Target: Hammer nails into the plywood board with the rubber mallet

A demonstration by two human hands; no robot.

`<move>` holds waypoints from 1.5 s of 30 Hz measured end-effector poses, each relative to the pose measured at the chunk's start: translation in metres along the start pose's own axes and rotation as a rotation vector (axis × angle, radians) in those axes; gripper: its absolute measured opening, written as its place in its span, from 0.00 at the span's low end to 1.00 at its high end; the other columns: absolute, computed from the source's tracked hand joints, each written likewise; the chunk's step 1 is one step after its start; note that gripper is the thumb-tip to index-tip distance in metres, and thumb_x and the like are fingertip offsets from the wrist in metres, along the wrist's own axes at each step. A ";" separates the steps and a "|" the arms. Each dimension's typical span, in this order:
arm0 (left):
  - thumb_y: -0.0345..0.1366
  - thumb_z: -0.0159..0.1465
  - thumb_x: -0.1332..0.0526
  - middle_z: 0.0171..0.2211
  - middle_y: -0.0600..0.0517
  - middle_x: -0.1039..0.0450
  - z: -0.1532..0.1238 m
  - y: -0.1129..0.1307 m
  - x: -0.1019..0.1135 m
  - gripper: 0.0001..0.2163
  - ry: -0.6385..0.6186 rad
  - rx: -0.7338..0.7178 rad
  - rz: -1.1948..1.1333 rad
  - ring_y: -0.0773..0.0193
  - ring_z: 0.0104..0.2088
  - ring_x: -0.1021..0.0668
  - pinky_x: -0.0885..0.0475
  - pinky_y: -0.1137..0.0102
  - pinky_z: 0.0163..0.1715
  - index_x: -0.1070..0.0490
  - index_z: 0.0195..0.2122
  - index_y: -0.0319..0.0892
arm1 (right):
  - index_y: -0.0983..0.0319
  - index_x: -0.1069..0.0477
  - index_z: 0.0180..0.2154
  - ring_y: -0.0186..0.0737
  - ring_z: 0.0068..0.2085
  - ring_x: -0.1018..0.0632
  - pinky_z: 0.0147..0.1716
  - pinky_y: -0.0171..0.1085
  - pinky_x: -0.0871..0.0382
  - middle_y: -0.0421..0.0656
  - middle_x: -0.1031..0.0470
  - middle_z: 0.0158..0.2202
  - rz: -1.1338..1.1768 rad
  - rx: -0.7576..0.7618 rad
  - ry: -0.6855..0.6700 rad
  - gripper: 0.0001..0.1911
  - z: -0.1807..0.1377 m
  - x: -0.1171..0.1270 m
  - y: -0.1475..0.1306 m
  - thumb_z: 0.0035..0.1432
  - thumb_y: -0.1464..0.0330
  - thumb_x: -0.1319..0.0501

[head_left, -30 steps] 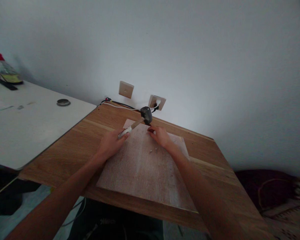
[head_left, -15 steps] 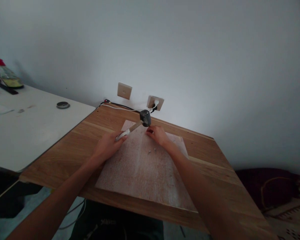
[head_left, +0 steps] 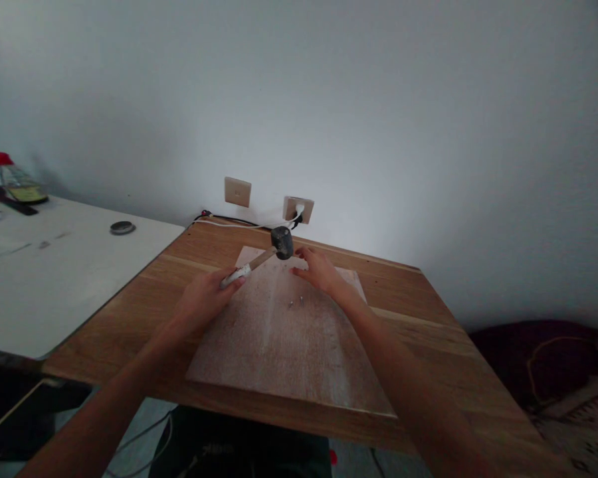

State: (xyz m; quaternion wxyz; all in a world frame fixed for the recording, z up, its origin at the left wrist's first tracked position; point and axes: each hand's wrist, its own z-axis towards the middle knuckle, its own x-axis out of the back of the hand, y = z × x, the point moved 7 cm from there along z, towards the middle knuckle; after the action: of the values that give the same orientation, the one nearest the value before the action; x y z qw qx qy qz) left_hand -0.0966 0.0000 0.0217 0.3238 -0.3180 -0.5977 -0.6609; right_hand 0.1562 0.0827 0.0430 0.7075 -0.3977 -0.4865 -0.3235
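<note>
My left hand [head_left: 205, 296] is wrapped round the white-covered grip of a mallet [head_left: 282, 243]. Its dark head points away from me, over the far part of a pale, worn wooden board [head_left: 274, 358]. Just right of the mallet head is my right hand [head_left: 321, 271], thumb and fingers apart, with nothing visible between them. Two small metal pieces, like nails or screws [head_left: 301, 301], are on the board nearer to me; whether they stand in it or lie loose is too small to tell.
The board rests on a wooden table [head_left: 418, 345] against the wall. Cables run along its back edge to a wall socket [head_left: 299, 210]. On the left, a white table [head_left: 80, 279] carries a round dark lid [head_left: 122, 228] and a red-topped bottle [head_left: 22, 182].
The thumb and fingers of my right hand have spread apart from a pinch. My left hand still grips the mallet. The camera view has shifted slightly.
</note>
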 end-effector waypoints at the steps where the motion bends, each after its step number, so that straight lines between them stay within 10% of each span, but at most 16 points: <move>1: 0.53 0.69 0.47 0.45 0.44 0.16 0.001 0.001 -0.001 0.25 -0.016 -0.018 0.025 0.47 0.46 0.17 0.29 0.63 0.42 0.21 0.56 0.47 | 0.64 0.27 0.56 0.47 0.55 0.21 0.54 0.42 0.31 0.53 0.22 0.56 0.024 0.016 -0.002 0.20 -0.007 0.006 0.000 0.64 0.68 0.31; 15: 0.52 0.69 0.46 0.42 0.46 0.15 0.006 -0.007 -0.004 0.22 -0.036 -0.025 0.087 0.47 0.43 0.17 0.29 0.64 0.39 0.19 0.52 0.48 | 0.66 0.18 0.40 0.41 0.36 0.18 0.36 0.34 0.32 0.47 0.16 0.35 0.076 0.007 -0.333 0.11 -0.052 -0.018 -0.012 0.57 0.79 0.36; 25: 0.56 0.68 0.46 0.49 0.45 0.16 0.002 -0.038 0.011 0.27 0.034 0.021 -0.041 0.45 0.48 0.17 0.26 0.62 0.44 0.21 0.56 0.45 | 0.62 0.17 0.47 0.42 0.41 0.16 0.44 0.36 0.26 0.46 0.14 0.43 0.190 0.046 -0.012 0.13 0.012 -0.006 -0.021 0.65 0.74 0.39; 45: 0.53 0.66 0.45 0.49 0.45 0.16 0.000 -0.048 0.014 0.25 0.026 0.064 -0.071 0.46 0.49 0.17 0.25 0.62 0.48 0.19 0.54 0.46 | 0.62 0.15 0.43 0.46 0.44 0.17 0.48 0.38 0.31 0.48 0.14 0.43 -0.101 0.196 -0.188 0.12 0.040 -0.031 -0.035 0.62 0.75 0.37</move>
State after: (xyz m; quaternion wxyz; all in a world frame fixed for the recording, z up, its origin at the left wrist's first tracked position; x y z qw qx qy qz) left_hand -0.1437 0.0029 0.0054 0.3181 -0.2775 -0.6251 -0.6566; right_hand 0.0997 0.1033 0.0312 0.6771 -0.3302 -0.5992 -0.2709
